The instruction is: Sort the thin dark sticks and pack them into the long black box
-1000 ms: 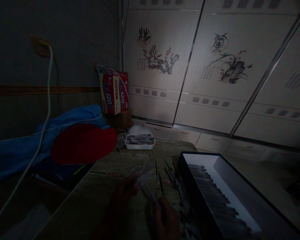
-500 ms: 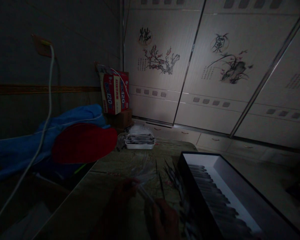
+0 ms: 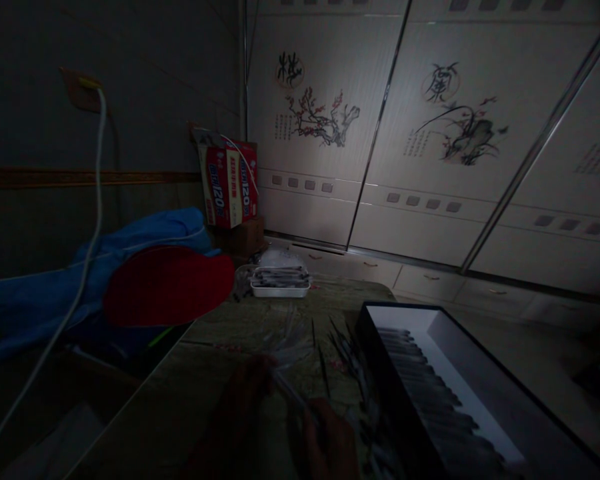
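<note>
The scene is very dark. My left hand [image 3: 245,390] is closed on a bunch of thin clear plastic sleeves [image 3: 287,340] that fan upward over the table [image 3: 205,373]. My right hand [image 3: 330,437] is closed on a thin light stick [image 3: 290,393], whose far end reaches the left hand's fingers. Several thin dark sticks [image 3: 340,350] lie loose on the table just beyond my hands. To the right a long black box [image 3: 480,373] with a white inside holds a row of packed dark sticks.
A small white tray [image 3: 280,283] of packed sticks stands at the table's far edge. A red round object [image 3: 167,283] and blue cloth [image 3: 80,273] lie left. A red carton [image 3: 229,183] stands by the wall; a white cable [image 3: 87,233] hangs from a socket. Painted wardrobe doors [image 3: 430,133] fill the back.
Both hands have stayed almost in place. The light stick has shifted slightly between my fingers, its far end now nearer the left hand.
</note>
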The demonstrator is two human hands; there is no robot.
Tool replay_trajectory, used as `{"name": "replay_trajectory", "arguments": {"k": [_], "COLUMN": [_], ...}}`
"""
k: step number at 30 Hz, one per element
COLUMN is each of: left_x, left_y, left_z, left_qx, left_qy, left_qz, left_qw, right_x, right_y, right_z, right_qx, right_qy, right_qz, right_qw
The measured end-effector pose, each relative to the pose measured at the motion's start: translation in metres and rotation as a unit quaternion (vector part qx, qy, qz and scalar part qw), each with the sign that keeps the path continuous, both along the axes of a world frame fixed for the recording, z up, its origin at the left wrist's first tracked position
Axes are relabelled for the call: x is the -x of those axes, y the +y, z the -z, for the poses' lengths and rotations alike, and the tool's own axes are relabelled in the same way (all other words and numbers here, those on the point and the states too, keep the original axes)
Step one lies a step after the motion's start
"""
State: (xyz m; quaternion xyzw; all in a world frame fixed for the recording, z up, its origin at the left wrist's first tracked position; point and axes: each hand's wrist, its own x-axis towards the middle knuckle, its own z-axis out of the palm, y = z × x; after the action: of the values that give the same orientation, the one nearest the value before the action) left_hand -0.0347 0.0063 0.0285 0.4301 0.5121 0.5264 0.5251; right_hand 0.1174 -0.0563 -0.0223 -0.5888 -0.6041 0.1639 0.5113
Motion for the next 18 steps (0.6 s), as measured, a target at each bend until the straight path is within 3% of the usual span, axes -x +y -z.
{"name": "replay_trajectory", "arguments": {"k": [12,18], "left_x": [-0.006,-0.002], "left_y": [0.000,-0.003], "left_z": [0.008,0.009], "left_qx": [-0.007,0.008], "left_qy": [0.052,0.070], "left_qz": [0.039,0.060], "left_qw": [0.998,0.996], "right_x": [0.007,0.013], "right_y": [-0.003,-0.009], "right_z": [0.007,0.019], "right_qx": [0.008,0.066], "right_qy": [-0.077,0.125], "right_qz": [-0.022,0.038], "right_qw": [0.997,0.989]}}
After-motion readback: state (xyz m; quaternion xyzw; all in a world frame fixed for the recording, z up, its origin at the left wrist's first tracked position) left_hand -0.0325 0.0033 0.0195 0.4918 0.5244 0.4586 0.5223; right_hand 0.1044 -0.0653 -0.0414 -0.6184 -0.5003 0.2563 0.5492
